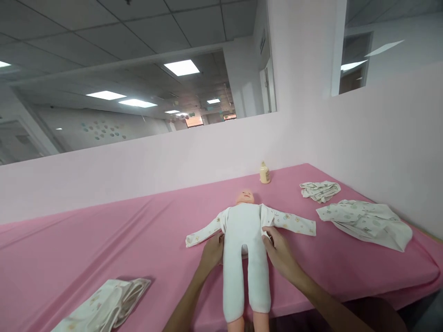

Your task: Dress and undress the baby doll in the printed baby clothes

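Head view: left hand (212, 251), right hand (278, 251) touch soft cloth doll (245, 230).

A baby doll (244, 226) in a white bodysuit lies face up at lower centre of the frame, legs toward the bottom edge. Beneath it, a printed top (294, 223) lies open (sleeves spread sideways).

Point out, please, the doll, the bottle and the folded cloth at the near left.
doll (244, 226), head view, middle of its white torso.
bottle (265, 174), head view, middle of its body.
folded cloth (104, 306), head view, its top layer.
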`<move>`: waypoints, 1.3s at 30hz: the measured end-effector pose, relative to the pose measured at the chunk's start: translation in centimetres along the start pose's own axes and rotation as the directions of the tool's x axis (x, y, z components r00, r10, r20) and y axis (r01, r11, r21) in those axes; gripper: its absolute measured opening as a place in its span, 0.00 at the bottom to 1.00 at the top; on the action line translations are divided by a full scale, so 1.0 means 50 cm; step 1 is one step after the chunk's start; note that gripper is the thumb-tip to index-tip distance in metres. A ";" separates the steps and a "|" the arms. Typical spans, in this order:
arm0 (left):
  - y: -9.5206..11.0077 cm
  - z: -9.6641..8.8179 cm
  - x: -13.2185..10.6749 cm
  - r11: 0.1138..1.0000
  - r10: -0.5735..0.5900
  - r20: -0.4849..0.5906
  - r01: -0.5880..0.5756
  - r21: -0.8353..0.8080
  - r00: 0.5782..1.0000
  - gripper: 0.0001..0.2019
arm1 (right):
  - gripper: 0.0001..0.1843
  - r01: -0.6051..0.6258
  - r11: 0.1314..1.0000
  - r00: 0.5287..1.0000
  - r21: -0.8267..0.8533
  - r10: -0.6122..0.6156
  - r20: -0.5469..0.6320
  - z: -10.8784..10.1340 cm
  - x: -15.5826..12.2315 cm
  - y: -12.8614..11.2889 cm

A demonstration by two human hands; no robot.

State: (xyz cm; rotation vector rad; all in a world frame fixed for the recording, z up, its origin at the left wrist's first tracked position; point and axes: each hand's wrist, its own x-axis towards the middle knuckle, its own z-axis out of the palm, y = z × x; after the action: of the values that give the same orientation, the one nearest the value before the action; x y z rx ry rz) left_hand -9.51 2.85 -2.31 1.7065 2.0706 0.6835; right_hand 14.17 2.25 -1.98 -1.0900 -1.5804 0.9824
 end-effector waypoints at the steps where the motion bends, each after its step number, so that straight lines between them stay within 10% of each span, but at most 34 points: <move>1: 0.003 0.000 0.006 0.999 -0.010 -0.041 0.012 0.043 0.999 0.18 | 0.18 -0.003 1.000 1.000 0.006 0.003 -0.002 0.002 -0.001 0.004; 7: 0.026 -0.004 0.031 0.966 -0.018 -0.299 0.094 0.241 0.954 0.16 | 0.16 -0.029 0.997 0.997 0.068 0.033 -0.066 0.019 -0.008 0.038; 17: -0.003 0.001 0.071 0.979 0.028 -0.149 0.002 0.202 0.988 0.22 | 0.17 -0.026 0.994 0.995 0.105 0.036 -0.089 0.030 -0.016 0.054; 29: 0.012 -0.001 0.062 0.924 0.013 -0.317 0.110 0.365 0.948 0.16 | 0.16 -0.016 0.994 0.992 0.107 0.029 -0.125 0.036 -0.028 0.057; 39: 0.030 -0.061 0.072 0.966 -0.077 -0.301 -0.004 -0.259 0.951 0.15 | 0.08 -0.104 0.984 0.994 0.144 0.106 -0.007 -0.012 0.031 0.022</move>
State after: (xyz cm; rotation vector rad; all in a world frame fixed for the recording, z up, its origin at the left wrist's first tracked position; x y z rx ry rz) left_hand -10.75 6.18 1.10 1.4875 2.0931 1.2171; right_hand 14.73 4.08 -2.51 -1.0866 -1.4286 1.1379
